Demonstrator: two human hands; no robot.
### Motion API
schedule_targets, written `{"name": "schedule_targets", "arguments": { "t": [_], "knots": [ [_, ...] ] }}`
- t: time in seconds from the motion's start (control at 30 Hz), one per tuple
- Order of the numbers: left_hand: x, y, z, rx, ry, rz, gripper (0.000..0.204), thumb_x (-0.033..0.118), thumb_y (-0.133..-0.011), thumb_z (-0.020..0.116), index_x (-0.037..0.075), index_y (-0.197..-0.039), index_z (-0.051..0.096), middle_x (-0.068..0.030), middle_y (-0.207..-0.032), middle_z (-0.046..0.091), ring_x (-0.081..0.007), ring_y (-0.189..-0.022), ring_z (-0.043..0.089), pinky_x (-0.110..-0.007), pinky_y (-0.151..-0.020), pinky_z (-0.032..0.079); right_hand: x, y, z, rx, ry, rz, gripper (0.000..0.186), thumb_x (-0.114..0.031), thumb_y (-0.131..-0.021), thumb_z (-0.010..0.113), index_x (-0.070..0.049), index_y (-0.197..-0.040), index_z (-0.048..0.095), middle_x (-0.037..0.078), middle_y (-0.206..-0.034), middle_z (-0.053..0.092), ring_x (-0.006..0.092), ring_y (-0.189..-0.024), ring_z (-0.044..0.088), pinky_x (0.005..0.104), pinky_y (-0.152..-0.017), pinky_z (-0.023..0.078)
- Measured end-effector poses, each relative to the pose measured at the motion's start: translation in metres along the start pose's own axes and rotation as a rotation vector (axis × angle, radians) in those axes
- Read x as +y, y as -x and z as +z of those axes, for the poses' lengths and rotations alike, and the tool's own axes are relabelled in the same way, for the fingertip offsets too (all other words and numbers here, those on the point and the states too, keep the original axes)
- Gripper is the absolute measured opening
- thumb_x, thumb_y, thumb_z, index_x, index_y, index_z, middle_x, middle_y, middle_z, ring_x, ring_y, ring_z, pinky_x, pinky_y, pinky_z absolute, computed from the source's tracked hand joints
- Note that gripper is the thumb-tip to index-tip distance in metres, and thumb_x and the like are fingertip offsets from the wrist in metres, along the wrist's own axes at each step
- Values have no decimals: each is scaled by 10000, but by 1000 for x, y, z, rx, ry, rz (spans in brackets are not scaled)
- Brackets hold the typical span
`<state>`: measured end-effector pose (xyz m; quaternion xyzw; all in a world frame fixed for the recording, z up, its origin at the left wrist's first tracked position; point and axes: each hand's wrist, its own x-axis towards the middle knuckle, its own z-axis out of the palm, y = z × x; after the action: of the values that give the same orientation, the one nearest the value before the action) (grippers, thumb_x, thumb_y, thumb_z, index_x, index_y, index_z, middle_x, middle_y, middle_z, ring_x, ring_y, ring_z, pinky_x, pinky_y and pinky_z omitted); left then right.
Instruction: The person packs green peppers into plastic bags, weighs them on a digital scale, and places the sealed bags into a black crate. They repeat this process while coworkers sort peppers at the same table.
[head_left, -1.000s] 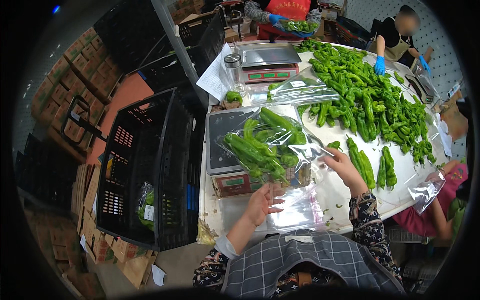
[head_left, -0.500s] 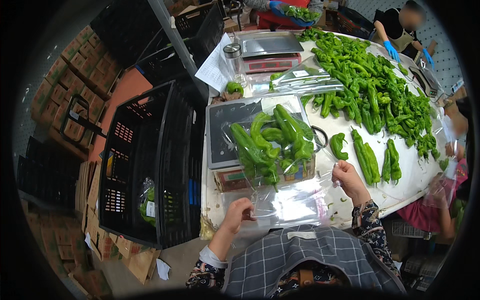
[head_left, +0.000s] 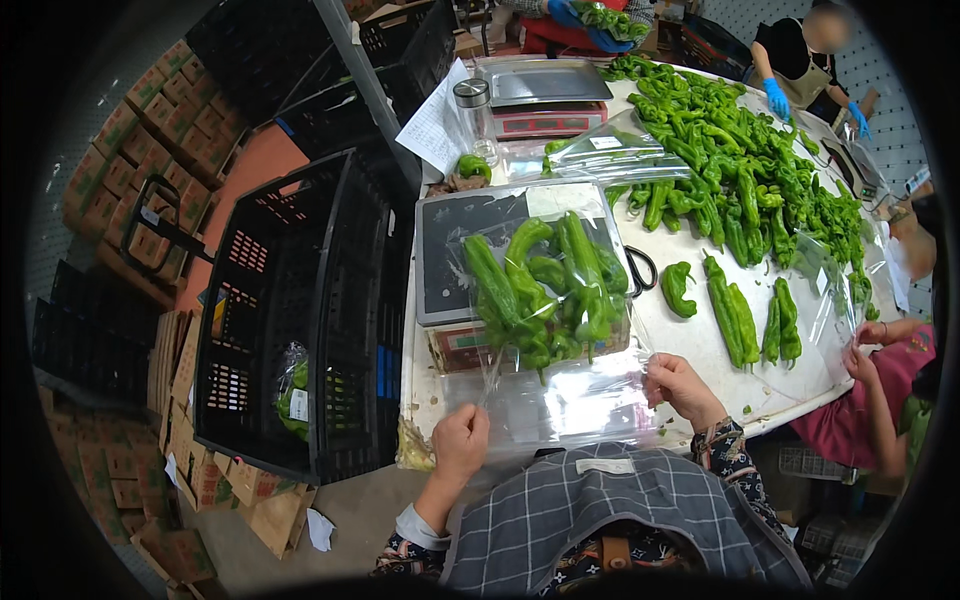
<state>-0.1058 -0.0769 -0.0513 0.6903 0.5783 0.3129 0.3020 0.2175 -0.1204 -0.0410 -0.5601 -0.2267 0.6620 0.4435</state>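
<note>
A clear plastic bag of long green peppers rests on a scale with a dark grey platform. My left hand pinches the bag's near left edge below the scale. My right hand grips its near right edge. Shiny clear plastic lies between my hands, hard to separate from the bag. Black-handled scissors lie right of the scale, and loose peppers lie farther right.
Black crates stand left. A pepper pile covers the table's far right. Behind the scale are a second scale, paper and a jar. Co-workers stand around; one at right holds clear plastic.
My hands came down to the bag's near edge; the right now grips lower. The bag lies flatter and the scissors show more fully. The co-worker at right has raised the clear plastic.
</note>
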Motion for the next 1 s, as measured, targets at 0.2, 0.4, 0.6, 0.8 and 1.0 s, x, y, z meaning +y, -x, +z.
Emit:
{"name": "schedule_targets", "arguments": {
  "t": [0.2, 0.4, 0.6, 0.8, 1.0],
  "knots": [
    [32, -25, -41, -117, 737, -153, 303, 158, -863, 479, 52, -580, 454, -7, -506, 467, -80, -452, 433, -222, -424, 333, -52, 10, 31, -57, 7, -325, 176, -210, -854, 547, -85, -731, 524, -5, -561, 507, 68, -450, 456, 183, -394, 352],
    [119, -77, -100, -77, 1047, 81, 292, 146, -853, 459, 59, -579, 406, 6, -479, 372, -86, -396, 373, -247, -423, 386, -152, 32, 70, -115, -206, -521, 195, -222, -896, 482, -119, -737, 437, -58, -511, 360, 28, -388, 305, 182, -354, 248],
    [134, -159, -109, -87, 1172, 52, 312, 216, -867, 484, 99, -584, 426, 19, -471, 346, -94, -408, 390, -258, -441, 420, -205, -22, 80, -208, -206, -496, 268, -302, -863, 544, -143, -691, 413, -81, -523, 341, 29, -395, 279, 184, -371, 199],
    [139, -203, -95, 76, 783, 327, 371, 240, -884, 492, 89, -552, 424, 21, -471, 397, -57, -409, 394, -226, -452, 399, -238, -54, 74, -47, -99, -762, 239, -292, -842, 576, -99, -734, 486, -71, -524, 343, 36, -403, 272, 191, -378, 200],
    [32, -171, -31, -105, 443, -15, 363, 239, -854, 540, 54, -553, 459, 3, -506, 447, -66, -388, 424, -232, -370, 339, -144, -102, 38, 97, 139, -468, 236, -263, -831, 582, -69, -722, 505, -34, -527, 394, 65, -418, 326, 213, -384, 251]
  ]
}}
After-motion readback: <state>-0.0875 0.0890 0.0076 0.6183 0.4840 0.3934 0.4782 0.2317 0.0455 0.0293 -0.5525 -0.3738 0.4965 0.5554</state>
